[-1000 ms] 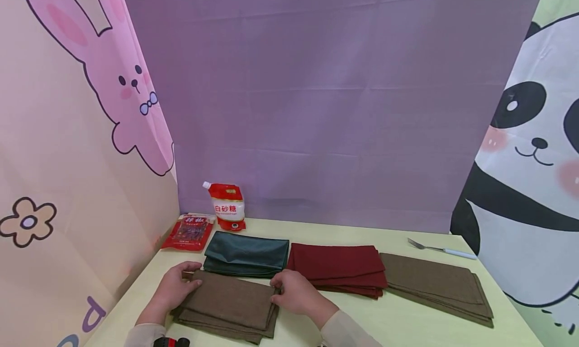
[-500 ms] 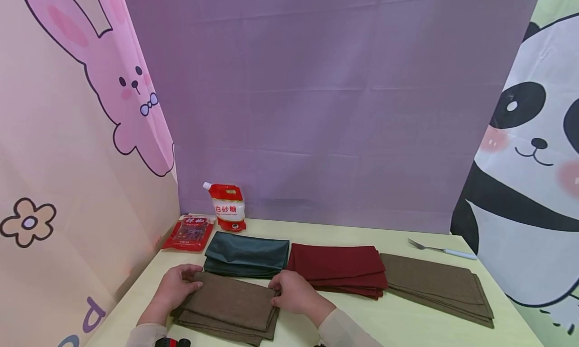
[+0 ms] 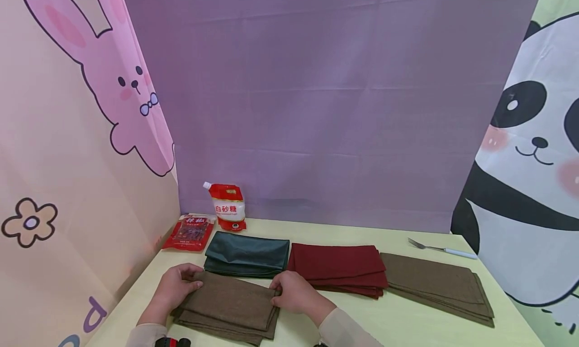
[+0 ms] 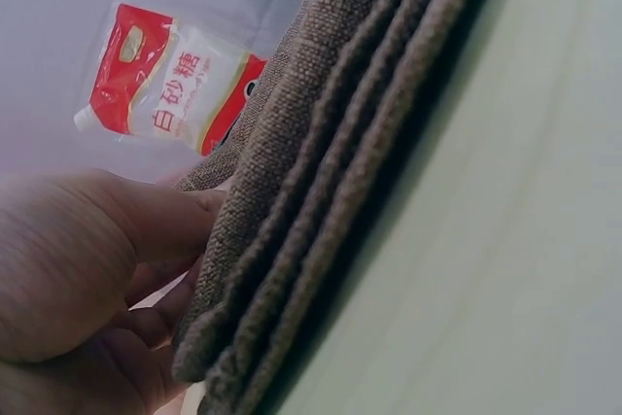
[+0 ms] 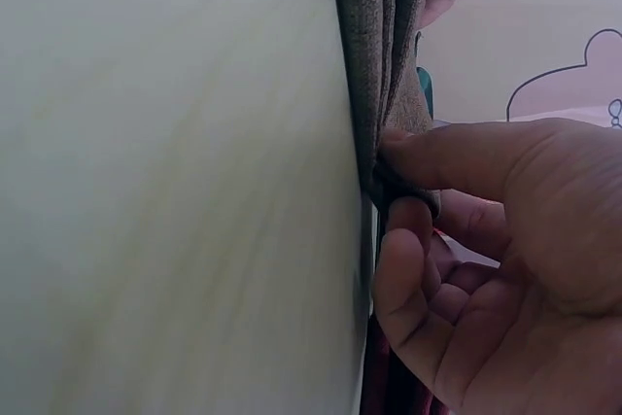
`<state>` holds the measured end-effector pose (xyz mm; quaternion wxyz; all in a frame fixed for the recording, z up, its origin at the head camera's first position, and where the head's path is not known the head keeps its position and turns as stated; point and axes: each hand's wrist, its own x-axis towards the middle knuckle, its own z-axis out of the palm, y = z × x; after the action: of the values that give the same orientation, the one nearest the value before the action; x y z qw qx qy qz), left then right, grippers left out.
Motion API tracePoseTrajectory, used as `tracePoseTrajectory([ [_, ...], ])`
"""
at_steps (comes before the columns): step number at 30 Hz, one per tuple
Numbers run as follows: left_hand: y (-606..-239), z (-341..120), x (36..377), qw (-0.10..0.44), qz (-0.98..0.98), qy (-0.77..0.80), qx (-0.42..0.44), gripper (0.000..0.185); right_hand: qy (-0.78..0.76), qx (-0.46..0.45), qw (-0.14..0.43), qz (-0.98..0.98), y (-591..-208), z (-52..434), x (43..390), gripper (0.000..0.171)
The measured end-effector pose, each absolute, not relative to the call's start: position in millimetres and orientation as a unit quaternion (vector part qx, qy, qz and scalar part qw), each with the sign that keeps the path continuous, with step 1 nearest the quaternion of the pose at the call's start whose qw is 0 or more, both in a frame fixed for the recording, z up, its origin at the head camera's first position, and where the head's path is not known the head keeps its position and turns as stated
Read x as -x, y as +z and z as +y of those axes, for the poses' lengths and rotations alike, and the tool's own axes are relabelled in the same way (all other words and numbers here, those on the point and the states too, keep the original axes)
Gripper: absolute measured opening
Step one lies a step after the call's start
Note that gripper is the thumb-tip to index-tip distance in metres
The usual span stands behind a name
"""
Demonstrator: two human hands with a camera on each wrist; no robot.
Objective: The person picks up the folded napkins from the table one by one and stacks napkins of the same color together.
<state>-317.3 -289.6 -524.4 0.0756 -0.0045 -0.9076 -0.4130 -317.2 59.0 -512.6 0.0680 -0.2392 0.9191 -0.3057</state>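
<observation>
A folded brown cloth (image 3: pixel 230 304) lies in layers at the front left of the table. My left hand (image 3: pixel 174 290) pinches its far left corner, thumb on top; in the left wrist view the thumb presses the cloth's edge and the stacked layers (image 4: pixel 321 172) show side-on. At the far right corner my right hand (image 3: pixel 296 294) pinches the same cloth between thumb and fingers. The right wrist view shows that corner (image 5: pixel 403 187) curled between the thumb and the index finger. Right behind the cloth lies a folded dark green cloth (image 3: pixel 246 254).
A folded dark red cloth (image 3: pixel 336 266) and another folded brown cloth (image 3: pixel 436 284) lie to the right. A fork (image 3: pixel 443 249) with a pale handle rests behind them. At the back left are a red packet (image 3: pixel 190 233) and an upright sugar pouch (image 3: pixel 228 207).
</observation>
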Motion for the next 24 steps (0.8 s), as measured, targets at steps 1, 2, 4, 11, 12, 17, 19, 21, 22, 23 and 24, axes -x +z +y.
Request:
tracePoseTrajectory([
  [1, -524.4, -289.6, 317.3, 0.079, -0.907, -0.413, 0.006, 0.025, -0.307, 0.24, 0.068, 0.918, -512.8, 59.1, 317.5, 0.017],
  [2, -524.6, -289.6, 317.3, 0.08, -0.907, -0.414, 0.004, 0.025, -0.309, 0.241, 0.068, 0.918, -512.9, 59.2, 317.6, 0.017],
  [4, -524.8, -289.7, 316.9, 0.084, -0.906, -0.415, 0.003, 0.025, -0.311, 0.243, 0.066, 0.917, -513.0, 59.2, 317.6, 0.016],
  [11, -526.8, -291.9, 318.2, 0.095, -0.903, -0.419, -0.007, 0.025, -0.316, 0.246, 0.06, 0.914, -511.2, 58.1, 315.1, 0.014],
  [12, -526.8, -292.1, 318.3, 0.095, -0.902, -0.422, -0.006, 0.025, -0.316, 0.247, 0.059, 0.914, -510.8, 57.9, 314.9, 0.014],
  [17, -526.3, -292.7, 318.3, 0.093, -0.898, -0.43, -0.008, 0.024, -0.318, 0.249, 0.057, 0.913, -510.0, 57.8, 314.1, 0.014],
  [19, -526.4, -293.0, 318.5, 0.091, -0.898, -0.431, -0.009, 0.024, -0.322, 0.25, 0.059, 0.911, -509.7, 58.0, 313.7, 0.014],
  [21, -526.3, -293.2, 318.6, 0.09, -0.897, -0.433, -0.008, 0.023, -0.327, 0.249, 0.061, 0.91, -509.3, 58.4, 313.3, 0.015],
  [22, -526.3, -293.4, 318.9, 0.09, -0.897, -0.434, -0.007, 0.023, -0.33, 0.248, 0.063, 0.909, -509.2, 58.6, 313.2, 0.015],
  [23, -526.4, -293.7, 319.0, 0.089, -0.896, -0.435, -0.006, 0.023, -0.333, 0.247, 0.064, 0.908, -509.2, 58.8, 313.0, 0.015],
  [24, -526.4, -294.0, 319.3, 0.089, -0.895, -0.436, -0.005, 0.023, -0.335, 0.247, 0.065, 0.907, -509.3, 58.9, 312.9, 0.015],
])
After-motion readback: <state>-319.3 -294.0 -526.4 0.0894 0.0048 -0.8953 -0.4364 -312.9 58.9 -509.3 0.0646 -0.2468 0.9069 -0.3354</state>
